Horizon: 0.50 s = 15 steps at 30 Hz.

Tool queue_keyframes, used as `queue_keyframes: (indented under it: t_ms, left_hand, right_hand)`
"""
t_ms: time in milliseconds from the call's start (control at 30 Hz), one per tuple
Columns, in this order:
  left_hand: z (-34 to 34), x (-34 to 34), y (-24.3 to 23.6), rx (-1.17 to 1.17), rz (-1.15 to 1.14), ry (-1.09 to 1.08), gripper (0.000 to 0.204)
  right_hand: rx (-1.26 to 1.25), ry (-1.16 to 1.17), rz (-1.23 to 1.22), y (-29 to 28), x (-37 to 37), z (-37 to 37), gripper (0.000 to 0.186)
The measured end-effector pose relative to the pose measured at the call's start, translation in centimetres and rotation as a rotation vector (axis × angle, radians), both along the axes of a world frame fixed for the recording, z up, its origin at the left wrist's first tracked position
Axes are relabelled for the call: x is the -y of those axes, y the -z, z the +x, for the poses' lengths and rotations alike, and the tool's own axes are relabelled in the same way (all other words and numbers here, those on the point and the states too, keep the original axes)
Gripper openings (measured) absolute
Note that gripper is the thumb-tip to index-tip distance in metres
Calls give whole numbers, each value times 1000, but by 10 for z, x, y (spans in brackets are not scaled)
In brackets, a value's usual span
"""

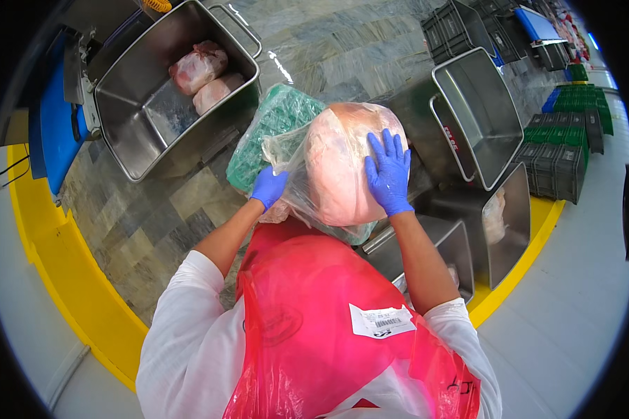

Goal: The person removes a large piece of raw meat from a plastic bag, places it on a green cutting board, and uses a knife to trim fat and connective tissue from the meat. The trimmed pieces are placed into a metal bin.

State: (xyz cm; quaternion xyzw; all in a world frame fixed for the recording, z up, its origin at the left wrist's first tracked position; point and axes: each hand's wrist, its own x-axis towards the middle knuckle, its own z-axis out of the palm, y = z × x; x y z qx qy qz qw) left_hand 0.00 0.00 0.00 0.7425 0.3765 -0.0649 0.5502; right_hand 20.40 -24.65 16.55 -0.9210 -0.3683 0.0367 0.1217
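Observation:
A large pale-pink piece of meat [342, 174] in clear plastic is in front of me. My left hand [270, 187], in a blue glove, is closed on the gathered edge of its clear plastic bag [290, 150]. Flat against the right side of the meat lies my right hand [388, 174], also blue-gloved, with its fingers spread. Partly behind and beneath the meat is a green crate [258, 143] covered in clear plastic. What else lies under the meat is hidden.
At the upper left, a deep steel bin [136, 105] holds wrapped meat pieces [199, 66]. Another steel bin [493, 133] stands on the right, with more steel bins [514, 230] nearer me. Stacked grey and green crates [555, 167] line the far right. A yellow curb [70, 258] borders the tiled floor.

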Motion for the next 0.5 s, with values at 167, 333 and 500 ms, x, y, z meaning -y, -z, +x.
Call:
queue_keyframes:
  t_ms: [167, 333, 500]
  left_hand:
    - [18, 6, -16, 149, -34, -231, 36]
    - [51, 25, -28, 169, -848, -499, 34]
    - [83, 42, -27, 76, -1378, -559, 43]
  right_hand:
    - [-31, 220, 312, 32, 14, 28, 62]
    - [-544, 575, 512, 38, 36, 41, 93]
    - [-914, 670, 645, 64, 55, 66, 75]
